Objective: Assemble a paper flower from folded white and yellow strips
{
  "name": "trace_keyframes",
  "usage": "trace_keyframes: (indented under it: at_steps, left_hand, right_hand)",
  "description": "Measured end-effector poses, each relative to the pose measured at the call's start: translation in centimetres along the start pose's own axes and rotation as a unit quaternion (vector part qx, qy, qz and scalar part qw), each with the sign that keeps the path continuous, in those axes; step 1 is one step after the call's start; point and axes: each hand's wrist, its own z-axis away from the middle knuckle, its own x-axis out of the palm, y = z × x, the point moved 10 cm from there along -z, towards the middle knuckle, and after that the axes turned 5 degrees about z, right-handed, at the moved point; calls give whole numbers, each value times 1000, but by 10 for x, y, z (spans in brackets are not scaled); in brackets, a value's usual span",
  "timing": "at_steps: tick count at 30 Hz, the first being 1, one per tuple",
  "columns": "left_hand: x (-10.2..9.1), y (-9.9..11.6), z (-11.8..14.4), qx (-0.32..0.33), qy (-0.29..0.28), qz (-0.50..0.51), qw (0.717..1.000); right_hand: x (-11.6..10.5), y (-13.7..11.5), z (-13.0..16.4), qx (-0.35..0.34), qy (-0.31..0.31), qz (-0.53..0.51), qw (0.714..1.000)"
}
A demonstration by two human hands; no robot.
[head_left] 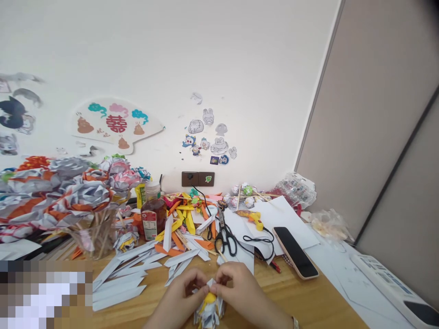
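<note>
At the bottom centre, my left hand (183, 292) and my right hand (240, 290) pinch together a folded paper piece (209, 308), printed white and grey with a yellow patch. The fingertips of both hands meet at its top edge. The piece hangs just above the wooden table (291, 297), and its lower part runs out of view.
Folded white paper strips (120, 278) lie left of my hands; orange and yellow strips (181, 219) sit behind. Black scissors (224, 237), a yellow glue gun (254, 218) with cord, a phone (295, 252), a brown jar (153, 218) and paper flowers (68, 192) in a glass stand around.
</note>
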Motion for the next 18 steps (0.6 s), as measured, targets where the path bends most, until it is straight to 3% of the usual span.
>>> trace_keyframes:
  at_steps: [6, 10, 18]
  left_hand:
    - [7, -7, -1, -41, -54, -36, 997]
    - [14, -8, 4, -58, -79, -68, 993]
    - [11, -9, 1, -37, -81, -120, 989]
  right_hand:
    - [26, 22, 1, 37, -96, -137, 985]
    - [36, 27, 4, 52, -146, -171, 973]
    - [23, 12, 7, 32, -85, -96, 991]
